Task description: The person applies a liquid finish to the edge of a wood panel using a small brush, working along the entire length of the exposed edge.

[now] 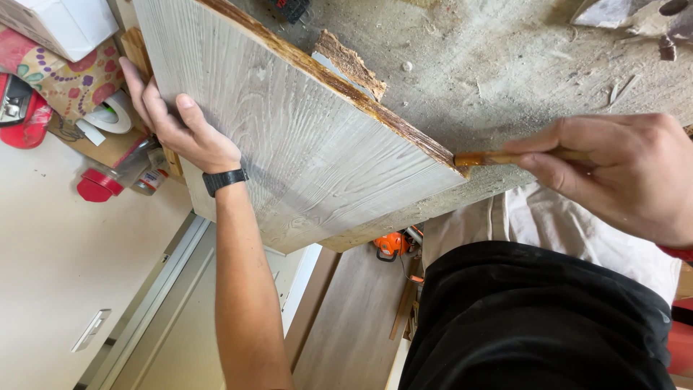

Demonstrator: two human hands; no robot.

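A thin wooden brush handle (505, 157) is pinched in the right hand (621, 173), its tip laid on the brown-stained edge of the pale grey wood-grain board (289, 123), which is gripped at its far side by the left hand (177, 119), a black wristband (224, 180) worn just below.

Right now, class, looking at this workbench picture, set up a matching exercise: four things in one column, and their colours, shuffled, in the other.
Things:
1. board
2. watch on the left hand
3. roll of tape
4. power tool below the bench

Colours:
A. orange
B. white
C. pale grey
D. black

Pairs: 1-C, 2-D, 3-B, 4-A
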